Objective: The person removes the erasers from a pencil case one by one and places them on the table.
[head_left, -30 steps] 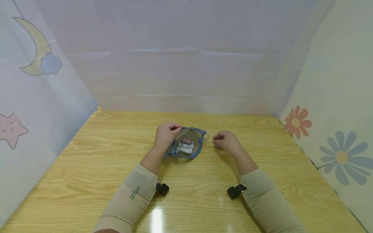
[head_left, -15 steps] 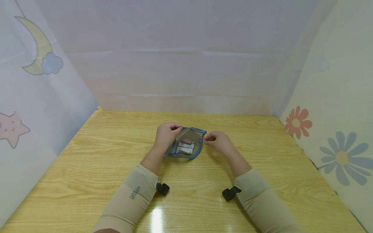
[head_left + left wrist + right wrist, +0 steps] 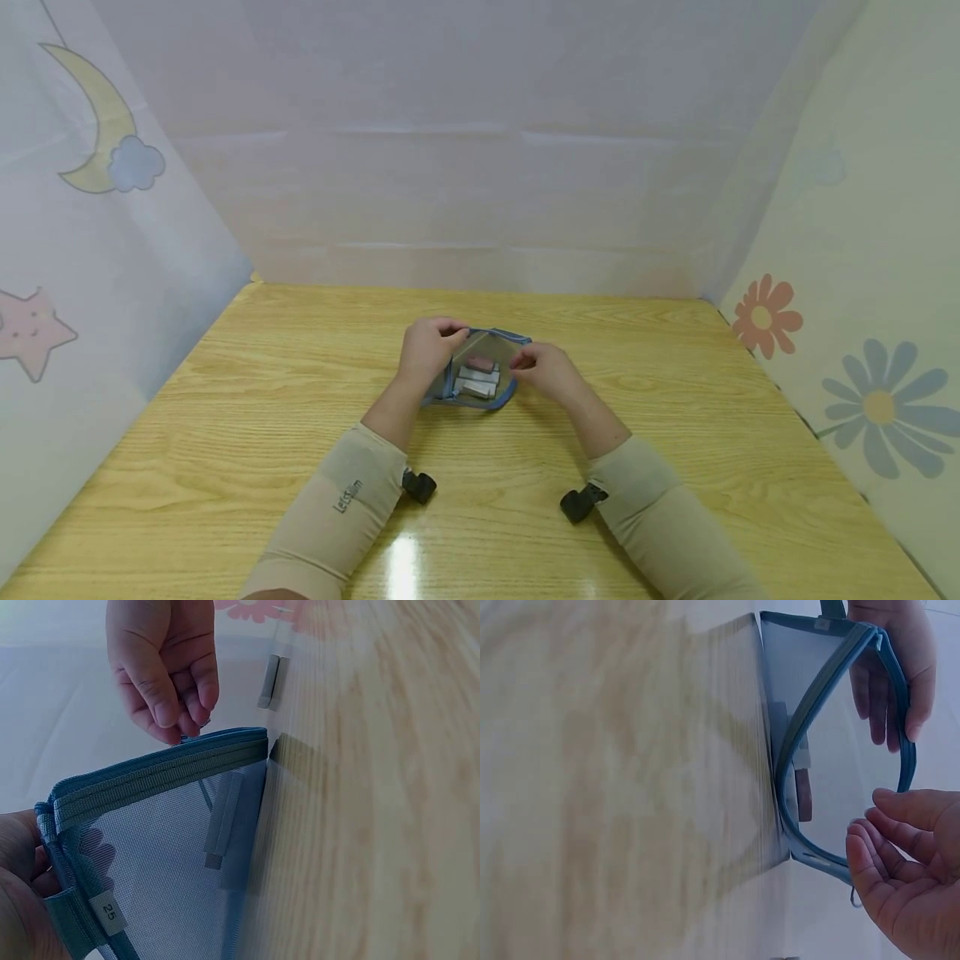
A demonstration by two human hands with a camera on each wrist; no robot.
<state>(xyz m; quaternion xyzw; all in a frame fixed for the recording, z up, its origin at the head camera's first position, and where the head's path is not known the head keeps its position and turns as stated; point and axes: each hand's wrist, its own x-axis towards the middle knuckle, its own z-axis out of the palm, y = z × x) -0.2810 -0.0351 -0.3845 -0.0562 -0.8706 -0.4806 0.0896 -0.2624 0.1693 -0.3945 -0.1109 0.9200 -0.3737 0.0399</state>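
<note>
A blue-edged mesh zip pouch stands on the table, its mouth gaping. My left hand pinches its far upper edge; in the right wrist view those fingers hang along the rim. My right hand is at the pouch's right end. Its loosely curled fingers sit against or very near the zipped rim; a gap shows between thumb and fingertips, and I see nothing gripped there. A metal ring hangs at the corner. Inside lie a pinkish block and several whitish blocks.
A small grey bar lies on the wooden table beyond the pouch in the left wrist view; in the head view it is hidden. A tag marked 25 is sewn on the pouch. Patterned cloth walls surround the table on three sides.
My right hand has moved left from the table beside the pouch, past the ring, to its zipped end. The left hand and the pouch stay in place.
</note>
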